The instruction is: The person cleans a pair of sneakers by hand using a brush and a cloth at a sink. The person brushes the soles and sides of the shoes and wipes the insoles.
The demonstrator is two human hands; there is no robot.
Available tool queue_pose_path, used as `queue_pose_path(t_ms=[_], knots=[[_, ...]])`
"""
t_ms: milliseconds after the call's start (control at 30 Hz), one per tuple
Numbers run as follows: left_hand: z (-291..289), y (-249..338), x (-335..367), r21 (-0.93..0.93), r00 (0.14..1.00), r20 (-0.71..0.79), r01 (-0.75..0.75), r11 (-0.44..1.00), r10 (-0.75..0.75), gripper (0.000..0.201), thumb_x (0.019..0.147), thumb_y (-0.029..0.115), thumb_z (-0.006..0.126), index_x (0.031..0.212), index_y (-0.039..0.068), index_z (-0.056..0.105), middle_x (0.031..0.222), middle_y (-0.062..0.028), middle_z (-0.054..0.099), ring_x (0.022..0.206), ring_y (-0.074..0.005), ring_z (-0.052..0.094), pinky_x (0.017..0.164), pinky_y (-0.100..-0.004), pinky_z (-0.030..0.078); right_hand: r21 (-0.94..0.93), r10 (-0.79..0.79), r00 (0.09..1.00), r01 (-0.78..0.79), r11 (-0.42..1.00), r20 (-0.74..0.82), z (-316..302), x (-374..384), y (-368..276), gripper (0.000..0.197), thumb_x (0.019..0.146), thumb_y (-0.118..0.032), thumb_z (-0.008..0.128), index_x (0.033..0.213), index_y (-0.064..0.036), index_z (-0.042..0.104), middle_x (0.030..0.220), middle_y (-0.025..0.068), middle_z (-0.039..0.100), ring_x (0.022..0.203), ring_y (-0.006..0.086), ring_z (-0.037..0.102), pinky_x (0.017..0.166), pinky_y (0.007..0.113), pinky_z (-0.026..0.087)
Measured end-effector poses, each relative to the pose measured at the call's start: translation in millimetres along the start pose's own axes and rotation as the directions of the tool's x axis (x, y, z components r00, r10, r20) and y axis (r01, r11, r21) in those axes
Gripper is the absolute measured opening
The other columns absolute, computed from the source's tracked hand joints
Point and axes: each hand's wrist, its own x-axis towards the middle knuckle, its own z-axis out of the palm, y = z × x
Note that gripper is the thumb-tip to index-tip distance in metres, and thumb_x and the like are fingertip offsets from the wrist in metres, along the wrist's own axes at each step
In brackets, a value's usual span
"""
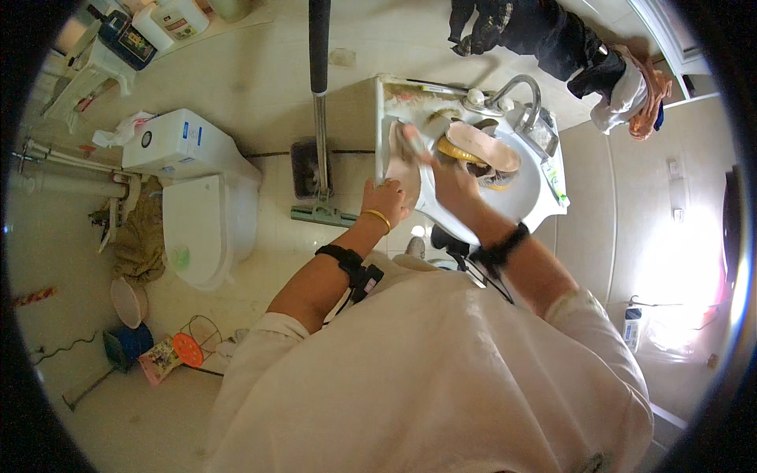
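Observation:
A pale, insole-shaped piece [402, 168] lies along the left ledge of the white washbasin [530, 189]. My left hand [385, 197], a yellow bangle at its wrist, closes on the near end of this insole. Over its far part is my right hand [451, 180], smeared by motion. Its fingers look closed round something small that I cannot make out. Beside it, inside the bowl, a pair of shoes [482, 148] with pale soles and yellowish edges is heaped, one partly covering the other. Behind them rises the curved metal tap [536, 91].
A squeegee mop [322, 211] stands upright left of the basin, by a dark bin [303, 169]. Farther left is a white toilet [197, 225]. Dark clothes [544, 39] hang at the back right. Bottles [126, 38] stand at the back left. A small tub [128, 302] sits near the left wall.

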Motion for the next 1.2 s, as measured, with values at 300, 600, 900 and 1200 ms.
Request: queue_pose_path(t_ms=[300,600,900,1200], knots=[[0,-8,3,-0.019,0.994,0.109,-0.028,0.999,0.030,0.031,0.078,0.037,0.056,0.099,0.014,0.063,0.107,-0.0029,0.052,0.105,-0.0171,0.052,0.094,-0.0537,0.031,0.154,0.026,0.966,-0.068,0.986,0.257,-30,-44,-18,0.044,0.084,-0.008,0.042,0.124,-0.0237,0.046,0.088,0.0168,0.064,0.079,0.0343,0.064,0.066,0.045,0.052],[-17,-6,3,-0.044,0.991,0.130,-0.030,0.999,0.035,0.031,0.084,0.036,0.050,0.106,0.017,0.063,0.116,-0.0001,0.053,0.115,-0.0123,0.045,0.092,-0.0473,0.031,0.271,0.013,0.978,-0.071,0.960,0.209,-17,4,-1,0.053,0.084,-0.009,0.044,0.133,-0.0287,0.038,0.081,0.0204,0.064,0.076,0.0332,0.065,0.062,0.044,0.052],[11,-10,11,0.004,0.994,-0.083,-0.069,0.998,0.069,0.031,0.080,0.036,0.055,0.102,0.015,0.063,0.107,-0.0027,0.053,0.105,-0.0186,0.054,0.088,-0.0505,0.036,0.129,0.013,0.998,-0.020,0.991,0.054,15,65,8,0.036,0.082,-0.014,0.049,0.117,-0.0055,0.047,0.077,0.0155,0.063,0.068,0.0273,0.064,0.052,0.037,0.050],[4,-3,5,-0.110,0.996,0.049,0.074,0.991,-0.069,0.029,0.079,0.035,0.057,0.099,0.016,0.064,0.105,-0.0023,0.054,0.105,-0.0182,0.053,0.090,-0.0490,0.036,0.208,-0.027,0.999,0.020,0.978,0.034,14,-15,-2,0.049,0.081,-0.012,0.049,0.129,-0.0131,0.037,0.070,0.0144,0.063,0.056,0.0260,0.062,0.048,0.038,0.050]])
